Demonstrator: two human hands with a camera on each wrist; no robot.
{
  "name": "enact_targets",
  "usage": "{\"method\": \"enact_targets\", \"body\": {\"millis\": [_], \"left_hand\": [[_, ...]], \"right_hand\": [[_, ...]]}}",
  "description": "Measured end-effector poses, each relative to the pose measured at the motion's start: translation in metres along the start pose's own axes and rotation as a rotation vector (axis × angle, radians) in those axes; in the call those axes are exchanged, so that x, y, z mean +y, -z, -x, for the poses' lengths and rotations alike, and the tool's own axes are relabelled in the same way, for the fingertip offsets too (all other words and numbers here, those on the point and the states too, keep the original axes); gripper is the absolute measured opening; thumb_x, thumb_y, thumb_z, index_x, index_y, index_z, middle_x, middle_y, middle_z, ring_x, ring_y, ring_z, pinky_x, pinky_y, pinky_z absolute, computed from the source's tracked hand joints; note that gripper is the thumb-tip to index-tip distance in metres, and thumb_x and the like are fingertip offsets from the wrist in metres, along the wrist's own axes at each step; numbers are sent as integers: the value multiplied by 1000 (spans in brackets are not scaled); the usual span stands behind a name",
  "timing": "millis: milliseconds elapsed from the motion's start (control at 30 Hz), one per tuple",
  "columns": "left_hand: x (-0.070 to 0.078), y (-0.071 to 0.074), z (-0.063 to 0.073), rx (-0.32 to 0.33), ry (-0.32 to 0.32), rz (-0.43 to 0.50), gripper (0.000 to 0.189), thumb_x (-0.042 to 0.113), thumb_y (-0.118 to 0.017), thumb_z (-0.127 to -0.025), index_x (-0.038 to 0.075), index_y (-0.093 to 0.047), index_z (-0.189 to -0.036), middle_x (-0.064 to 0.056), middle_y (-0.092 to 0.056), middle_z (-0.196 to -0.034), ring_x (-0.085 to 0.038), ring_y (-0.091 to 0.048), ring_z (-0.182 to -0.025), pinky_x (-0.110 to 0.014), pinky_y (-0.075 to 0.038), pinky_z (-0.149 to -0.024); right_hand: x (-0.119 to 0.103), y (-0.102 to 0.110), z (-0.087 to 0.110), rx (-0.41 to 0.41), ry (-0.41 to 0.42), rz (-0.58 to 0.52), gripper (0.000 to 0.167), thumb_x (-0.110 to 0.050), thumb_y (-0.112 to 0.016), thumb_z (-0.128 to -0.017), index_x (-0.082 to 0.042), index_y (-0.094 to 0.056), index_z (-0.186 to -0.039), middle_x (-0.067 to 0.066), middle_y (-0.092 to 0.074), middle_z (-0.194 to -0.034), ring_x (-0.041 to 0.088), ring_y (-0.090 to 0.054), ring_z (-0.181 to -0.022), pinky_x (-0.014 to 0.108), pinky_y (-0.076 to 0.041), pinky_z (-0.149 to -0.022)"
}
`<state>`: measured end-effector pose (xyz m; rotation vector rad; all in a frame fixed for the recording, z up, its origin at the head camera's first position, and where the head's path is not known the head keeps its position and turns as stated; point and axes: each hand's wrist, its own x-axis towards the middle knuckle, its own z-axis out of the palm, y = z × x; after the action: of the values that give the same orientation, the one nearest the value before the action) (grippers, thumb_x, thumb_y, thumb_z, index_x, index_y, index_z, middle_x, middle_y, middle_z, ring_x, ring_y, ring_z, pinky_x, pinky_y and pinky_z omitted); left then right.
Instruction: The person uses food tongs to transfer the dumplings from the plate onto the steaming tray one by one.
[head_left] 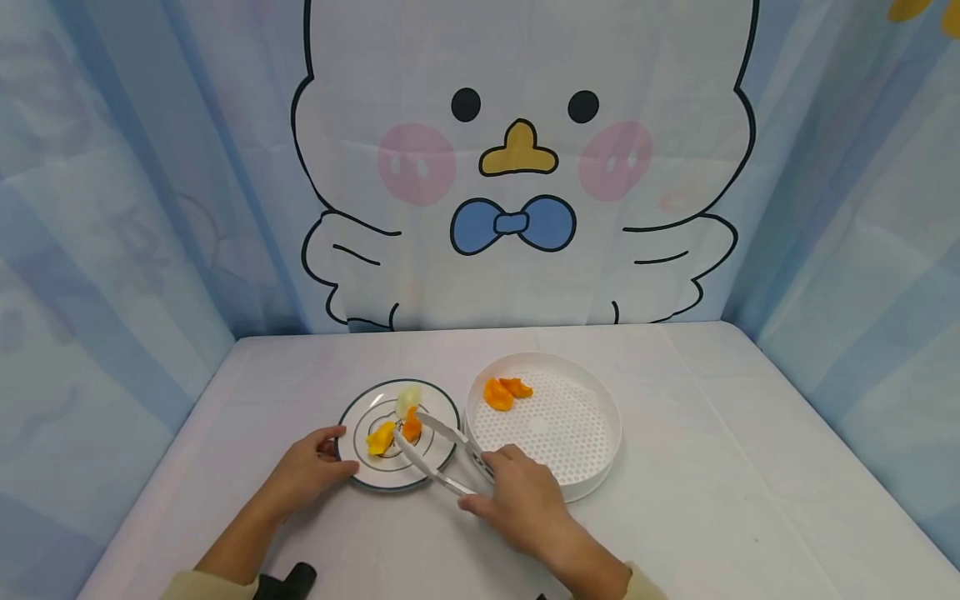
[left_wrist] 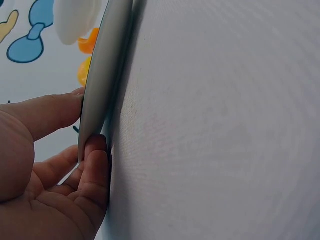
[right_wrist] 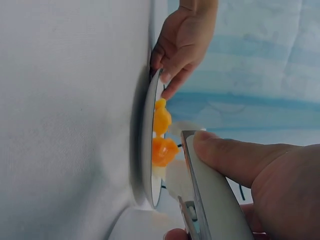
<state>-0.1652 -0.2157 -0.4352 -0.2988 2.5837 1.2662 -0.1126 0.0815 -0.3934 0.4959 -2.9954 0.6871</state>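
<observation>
My left hand [head_left: 311, 467] grips the left edge of a white plate [head_left: 390, 478] with a dark rim. In the left wrist view its thumb presses the top of the rim, with fingers under the plate's edge. On the plate sit a yellow piece [head_left: 381, 438], an orange piece [head_left: 412, 425] and a pale, whitish piece [head_left: 408, 401], all looking like food. White-handled tongs [head_left: 442, 428] are held in my right hand [head_left: 528, 500], thumb on one arm and fingers on the other. Their spread tips reach over the plate, on either side of the orange piece.
Right beside the plate stands a round white tray [head_left: 555, 425] with a perforated floor and raised wall. Two orange pieces [head_left: 498, 394] lie at its back left. A white cloth [head_left: 712, 483] covers the table, and a printed curtain [head_left: 517, 283] hangs behind.
</observation>
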Motion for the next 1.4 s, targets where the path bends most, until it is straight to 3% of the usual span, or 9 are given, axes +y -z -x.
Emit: {"method": "enact_targets", "body": {"millis": [533,967,1400], "left_hand": [[0,0,0,7,6,-5,72,23,-77,-87,-1,-45,-146,-19,-50,-118,-32,-50,-104,-44,-45,-89],[-1,-1,-2,8,17,3,72,23,-78,-86,-1,-45,-146,-19,-50,-118,-32,-49,-104,-44,-45,-89],[-1,-2,-1,12,9,3,72,22,-78,-87,-1,-45,-146,-19,-50,-118,-32,-50,-103,-44,-44,-89]], "right_hand": [[-11,-4,-6,-1,19,106,57,-41,-83,-80,3,-68,-112,14,-62,-106,27,-63,-81,42,-52,-69],[-14,-2,-13,2,13,178,45,-37,-83,-80,-1,-70,-104,11,-62,-100,26,-61,-71,40,-51,-62],[-1,6,-16,45,38,56,46,-33,-83,-81,-2,-72,-113,9,-65,-102,23,-63,-80,42,-50,-68]]}}
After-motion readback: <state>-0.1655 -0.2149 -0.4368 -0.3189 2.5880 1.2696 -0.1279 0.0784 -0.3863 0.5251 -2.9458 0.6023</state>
